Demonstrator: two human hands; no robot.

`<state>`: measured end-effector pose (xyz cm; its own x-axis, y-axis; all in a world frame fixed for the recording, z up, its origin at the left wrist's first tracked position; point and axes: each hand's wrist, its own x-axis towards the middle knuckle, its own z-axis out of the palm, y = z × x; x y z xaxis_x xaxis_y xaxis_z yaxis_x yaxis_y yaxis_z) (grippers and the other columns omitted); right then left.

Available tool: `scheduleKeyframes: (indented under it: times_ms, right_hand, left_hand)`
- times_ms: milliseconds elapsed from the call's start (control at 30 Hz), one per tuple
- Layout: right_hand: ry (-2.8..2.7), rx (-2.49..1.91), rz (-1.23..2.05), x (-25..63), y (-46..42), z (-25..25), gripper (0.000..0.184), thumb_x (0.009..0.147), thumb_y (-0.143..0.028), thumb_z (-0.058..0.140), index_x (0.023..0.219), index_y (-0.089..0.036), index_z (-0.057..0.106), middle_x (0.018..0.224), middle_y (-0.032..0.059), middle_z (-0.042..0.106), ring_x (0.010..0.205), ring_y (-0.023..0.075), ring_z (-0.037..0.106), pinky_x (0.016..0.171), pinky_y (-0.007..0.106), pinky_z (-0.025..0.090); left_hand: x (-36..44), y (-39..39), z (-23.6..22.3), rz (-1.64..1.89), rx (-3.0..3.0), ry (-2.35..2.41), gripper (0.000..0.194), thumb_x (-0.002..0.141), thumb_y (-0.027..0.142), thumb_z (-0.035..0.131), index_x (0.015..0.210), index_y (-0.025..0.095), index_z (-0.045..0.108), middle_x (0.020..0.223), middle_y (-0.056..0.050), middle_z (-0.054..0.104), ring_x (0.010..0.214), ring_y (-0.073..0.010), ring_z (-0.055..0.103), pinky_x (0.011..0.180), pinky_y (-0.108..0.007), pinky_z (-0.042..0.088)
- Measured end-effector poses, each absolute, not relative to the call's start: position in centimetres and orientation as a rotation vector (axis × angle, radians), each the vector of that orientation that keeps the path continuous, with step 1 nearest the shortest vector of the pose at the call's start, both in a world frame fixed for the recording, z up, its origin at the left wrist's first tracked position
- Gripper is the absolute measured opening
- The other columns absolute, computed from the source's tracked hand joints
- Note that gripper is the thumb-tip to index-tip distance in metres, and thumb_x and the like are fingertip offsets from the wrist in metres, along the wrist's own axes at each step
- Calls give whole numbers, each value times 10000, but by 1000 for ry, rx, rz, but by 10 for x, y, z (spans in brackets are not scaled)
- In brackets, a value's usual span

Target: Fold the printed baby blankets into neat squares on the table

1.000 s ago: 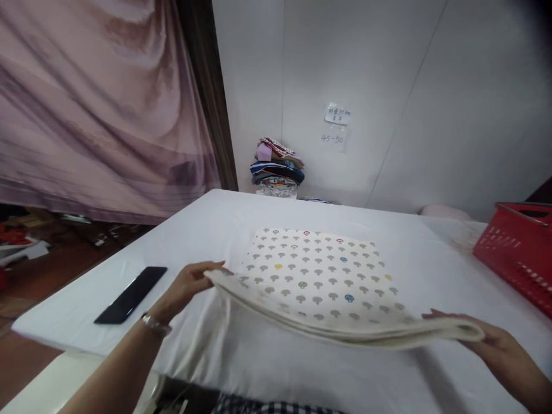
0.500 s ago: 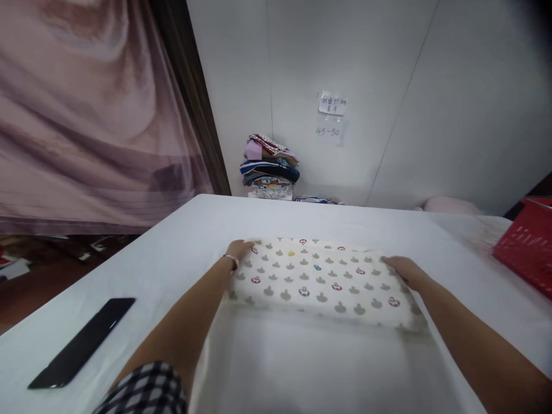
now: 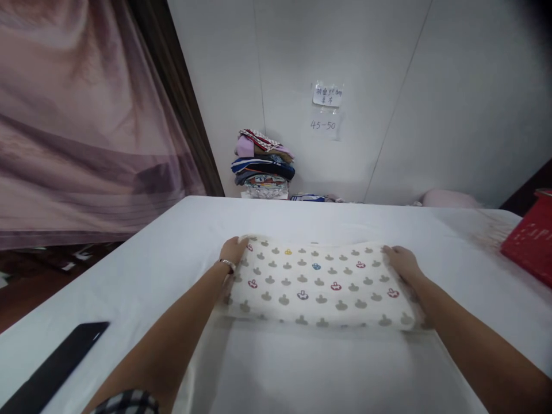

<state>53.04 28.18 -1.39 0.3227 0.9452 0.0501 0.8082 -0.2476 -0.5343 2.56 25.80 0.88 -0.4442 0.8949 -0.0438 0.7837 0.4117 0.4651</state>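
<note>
Mushroom-print cloth on a white worktop, left hand and right hand seemingly gripping its far corners, fingertips partly hidden, black slab left of the cloth, fabric stack beyond it, red basket to its right.

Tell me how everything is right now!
Cream mushroom-print cloth: spread out, seemingly folded
Left fingers: on cloth's far left corner
Right fingers: on its far right corner
Thin black rectangle: lying flat, partly out of view
Red plastic basket: partly out of view
Multicoloured fabric pile: stacked
Pink patterned curtain: hanging
White paper signs: taped up
</note>
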Motion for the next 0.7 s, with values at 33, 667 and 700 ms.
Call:
scheduleKeyframes:
  times_ms: [33,667,700]
  right_hand:
    - [-1564,-2137,366,531,282,-15,350,808,-422,416,685,-163,616,712,87,649,689,195,572,624,274,396]
    - [-2519,-1410,54,432,272,19,349,879,-234,362,1163,-183,559,1237,75,543,1144,201,466,992,330,333]
    - [-2569,-1383,82,419,275,18,341,874,-221,376,1157,-184,563,1221,70,557,1131,195,474,983,319,337]
  left_hand:
    - [26,257,9,524,1479,2400,321,806,418,415,816,173,622,913,-111,668,909,-252,607,742,-312,449]
    - [107,231,16,577,2468,1849,287,843,283,461,1062,144,581,1128,-100,603,1064,-204,530,963,-324,382]
    - [120,229,13,584,2486,1757,278,851,297,455,1043,151,593,1117,-95,609,1049,-197,539,957,-320,389]
